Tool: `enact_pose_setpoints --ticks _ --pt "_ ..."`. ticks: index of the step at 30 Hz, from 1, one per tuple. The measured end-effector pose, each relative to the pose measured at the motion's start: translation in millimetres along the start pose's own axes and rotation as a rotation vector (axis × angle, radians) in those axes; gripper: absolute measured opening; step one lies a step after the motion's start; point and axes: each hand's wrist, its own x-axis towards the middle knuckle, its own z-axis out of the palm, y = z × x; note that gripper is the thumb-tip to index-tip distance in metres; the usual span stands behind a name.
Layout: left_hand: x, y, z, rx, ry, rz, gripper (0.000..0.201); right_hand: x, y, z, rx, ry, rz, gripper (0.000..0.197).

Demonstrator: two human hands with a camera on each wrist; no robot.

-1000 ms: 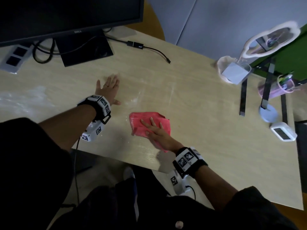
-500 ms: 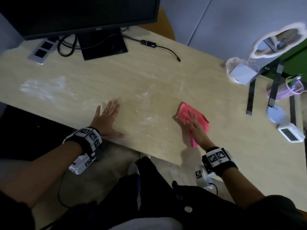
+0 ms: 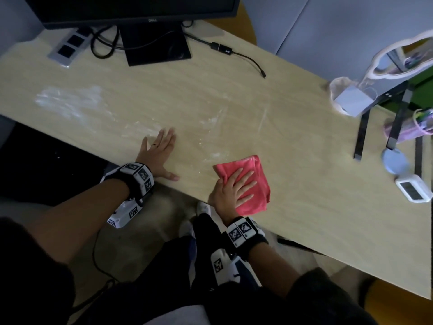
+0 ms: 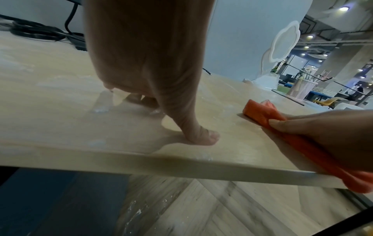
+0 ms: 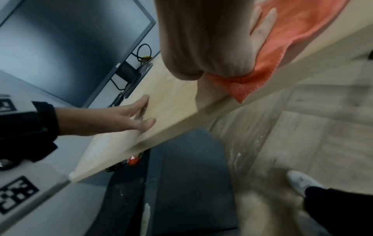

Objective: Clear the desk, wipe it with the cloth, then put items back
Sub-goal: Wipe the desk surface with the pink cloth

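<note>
right hand (image 3: 235, 188) lies flat, fingers spread, pressing the cloth (image 3: 254, 178) at the desk (image 3: 304, 160) edge. left hand (image 3: 159, 148) flat, holding nothing. cloth tail hangs off behind the palm, could slip floorwards; white smears beyond the fingertips might get missed.

My red cloth (image 3: 254, 184) lies folded and flat at the desk's (image 3: 304, 184) near edge, one corner overhanging, white smears streaking the wood toward ten o'clock.

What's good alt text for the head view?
A person's right hand presses a red cloth flat at the front edge of a light wooden desk, left hand flat beside it. White smears remain left; a Dell monitor stands behind.
</note>
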Motion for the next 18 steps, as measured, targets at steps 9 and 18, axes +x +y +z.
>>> enact_pose_setpoints --ticks 9,18 --pt "4 3 -3 0.09 -0.024 -0.019 0.136 12 -49 30 0.04 0.075 0.055 0.06" --pt "6 7 -6 0.174 0.005 -0.066 0.138 60 -87 30 -0.06 0.12 0.044 0.062"
